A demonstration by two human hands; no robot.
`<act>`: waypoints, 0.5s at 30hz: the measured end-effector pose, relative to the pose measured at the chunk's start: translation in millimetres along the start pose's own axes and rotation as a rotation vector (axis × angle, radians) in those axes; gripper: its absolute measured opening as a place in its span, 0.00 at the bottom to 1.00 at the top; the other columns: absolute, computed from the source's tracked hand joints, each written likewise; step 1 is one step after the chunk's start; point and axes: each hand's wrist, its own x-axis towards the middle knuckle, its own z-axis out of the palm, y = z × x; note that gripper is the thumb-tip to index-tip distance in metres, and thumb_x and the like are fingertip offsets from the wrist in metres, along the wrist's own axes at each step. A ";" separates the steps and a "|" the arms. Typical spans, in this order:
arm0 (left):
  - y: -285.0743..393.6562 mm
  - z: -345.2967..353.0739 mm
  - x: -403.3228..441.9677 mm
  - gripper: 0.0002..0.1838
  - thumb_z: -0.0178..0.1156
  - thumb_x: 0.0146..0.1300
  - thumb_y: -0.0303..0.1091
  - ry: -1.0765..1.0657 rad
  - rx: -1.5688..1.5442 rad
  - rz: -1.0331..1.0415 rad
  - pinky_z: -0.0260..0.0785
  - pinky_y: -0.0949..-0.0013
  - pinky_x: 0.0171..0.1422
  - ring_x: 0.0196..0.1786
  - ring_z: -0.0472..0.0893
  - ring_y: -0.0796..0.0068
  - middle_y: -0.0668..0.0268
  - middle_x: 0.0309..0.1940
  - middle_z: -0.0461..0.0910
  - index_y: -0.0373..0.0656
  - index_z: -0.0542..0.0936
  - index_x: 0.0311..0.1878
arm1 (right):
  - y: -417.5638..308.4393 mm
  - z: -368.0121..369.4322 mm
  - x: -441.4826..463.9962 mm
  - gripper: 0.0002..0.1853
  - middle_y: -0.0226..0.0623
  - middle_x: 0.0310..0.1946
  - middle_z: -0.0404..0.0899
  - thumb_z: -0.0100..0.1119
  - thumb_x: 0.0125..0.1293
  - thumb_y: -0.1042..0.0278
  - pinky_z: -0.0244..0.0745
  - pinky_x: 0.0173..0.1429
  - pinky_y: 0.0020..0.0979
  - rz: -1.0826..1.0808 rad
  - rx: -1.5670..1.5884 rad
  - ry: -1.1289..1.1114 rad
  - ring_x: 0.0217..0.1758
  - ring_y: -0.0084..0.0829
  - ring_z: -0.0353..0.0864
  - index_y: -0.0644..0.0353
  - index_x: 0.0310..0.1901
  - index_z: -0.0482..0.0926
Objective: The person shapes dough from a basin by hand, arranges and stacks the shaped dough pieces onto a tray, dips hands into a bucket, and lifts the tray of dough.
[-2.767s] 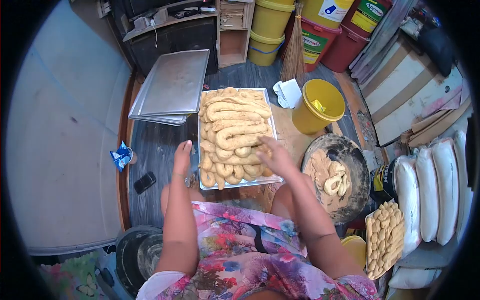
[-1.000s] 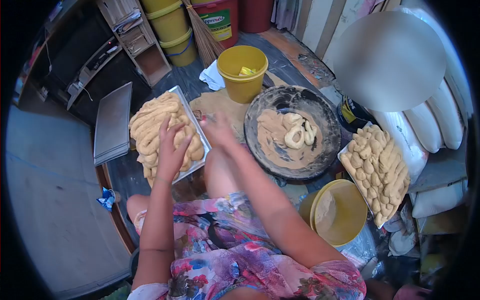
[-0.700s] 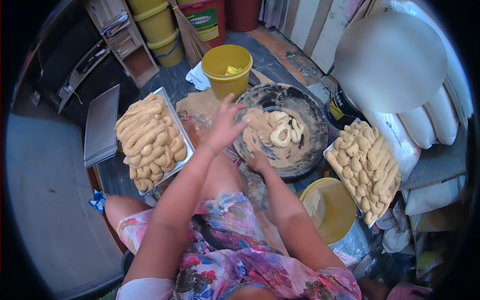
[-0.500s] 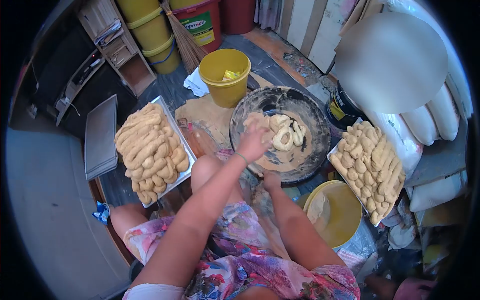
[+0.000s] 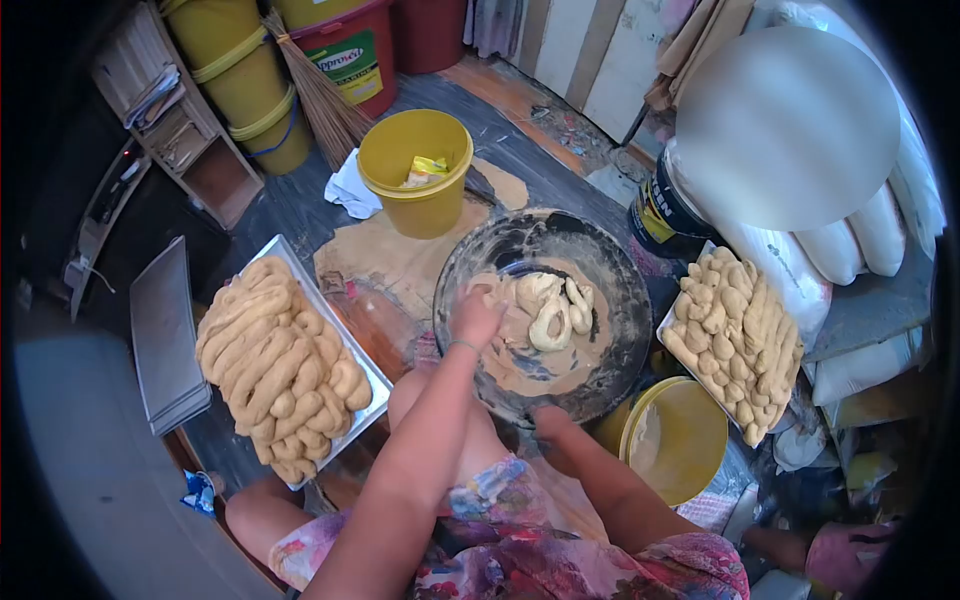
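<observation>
A round black basin [image 5: 622,352] holds brown powder [image 5: 560,372] and several pale dough pieces [image 5: 548,318]. Over its left part is my left hand [image 5: 476,314], in the powder, with its fingers bent; whether it holds anything I cannot make out. My right hand [image 5: 549,421] touches the basin's near rim, its fingers hidden beneath. On the left, a metal tray [image 5: 377,385] bears a heap of coated dough strips [image 5: 280,350]. To the right, a second tray [image 5: 664,328] bears coated dough pieces [image 5: 740,335].
Behind the basin stands a yellow bucket [image 5: 425,205] with a yellow packet inside. Another yellow bucket [image 5: 690,450] is near my right forearm. Flat metal trays [image 5: 168,340] lean at the left. White sacks [image 5: 780,275], a dark bucket [image 5: 660,215] and a broom [image 5: 318,95] stand around.
Both hands have moved from the left tray to the basin. My left hand has gone down into the powder's left side, and my right hand has come to the near rim. The view has turned rightward.
</observation>
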 end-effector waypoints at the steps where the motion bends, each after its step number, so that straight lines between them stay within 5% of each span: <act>1: -8.6 0.3 8.5 0.23 0.65 0.55 0.43 0.008 -0.080 -0.066 0.55 0.55 0.69 0.66 0.64 0.51 0.50 0.64 0.63 0.45 0.77 0.53 | 10.0 1.5 2.4 0.24 0.48 0.46 0.79 0.56 0.57 0.60 0.74 0.51 0.43 -0.068 0.045 -0.057 0.50 0.43 0.79 0.54 0.57 0.73; 2: -17.2 2.6 15.3 0.24 0.65 0.55 0.42 0.083 -0.075 -0.046 0.56 0.54 0.69 0.66 0.64 0.50 0.50 0.65 0.62 0.46 0.76 0.55 | 27.3 -1.4 21.7 0.33 0.49 0.50 0.78 0.63 0.52 0.53 0.73 0.53 0.45 -0.077 0.312 -0.205 0.53 0.45 0.78 0.55 0.61 0.70; 5: 1.3 -11.8 23.5 0.25 0.64 0.55 0.40 0.252 -0.109 -0.025 0.55 0.50 0.67 0.66 0.65 0.49 0.51 0.67 0.59 0.47 0.73 0.57 | 58.6 13.4 61.7 0.31 0.44 0.49 0.78 0.62 0.56 0.47 0.74 0.53 0.47 0.315 1.357 -0.116 0.52 0.44 0.77 0.56 0.58 0.72; 8: 7.6 -14.5 24.2 0.24 0.63 0.57 0.38 0.297 -0.174 -0.014 0.52 0.47 0.68 0.68 0.62 0.50 0.52 0.68 0.56 0.46 0.72 0.57 | 81.1 52.9 118.4 0.27 0.39 0.48 0.77 0.58 0.61 0.48 0.75 0.52 0.48 0.872 1.548 -0.103 0.48 0.40 0.78 0.56 0.56 0.73; 10: 12.2 -12.9 23.5 0.23 0.62 0.58 0.37 0.343 -0.184 0.076 0.50 0.45 0.69 0.69 0.61 0.51 0.52 0.68 0.55 0.45 0.72 0.57 | 77.7 98.5 160.6 0.24 0.42 0.48 0.77 0.57 0.64 0.50 0.75 0.52 0.48 0.727 1.852 0.002 0.46 0.40 0.78 0.55 0.56 0.73; 12: 22.3 -14.2 22.9 0.22 0.62 0.58 0.36 0.318 -0.134 0.086 0.49 0.45 0.69 0.69 0.60 0.52 0.52 0.69 0.55 0.46 0.72 0.57 | 45.7 97.5 216.0 0.22 0.43 0.45 0.78 0.57 0.64 0.50 0.78 0.49 0.43 0.512 2.247 -0.127 0.45 0.39 0.79 0.57 0.52 0.75; 13: 26.6 -15.1 21.9 0.22 0.61 0.59 0.36 0.305 -0.107 0.084 0.48 0.44 0.69 0.69 0.60 0.52 0.53 0.69 0.55 0.46 0.72 0.57 | 5.1 52.4 226.5 0.18 0.41 0.40 0.79 0.58 0.63 0.54 0.79 0.44 0.37 0.152 2.454 -0.146 0.42 0.37 0.80 0.59 0.48 0.76; 15: 34.8 -18.4 23.4 0.22 0.61 0.58 0.35 0.259 -0.071 0.047 0.50 0.50 0.70 0.69 0.59 0.51 0.50 0.67 0.57 0.45 0.73 0.56 | -54.8 -17.4 251.6 0.18 0.40 0.39 0.79 0.58 0.63 0.55 0.79 0.43 0.36 -0.090 2.544 -0.292 0.41 0.36 0.80 0.60 0.47 0.76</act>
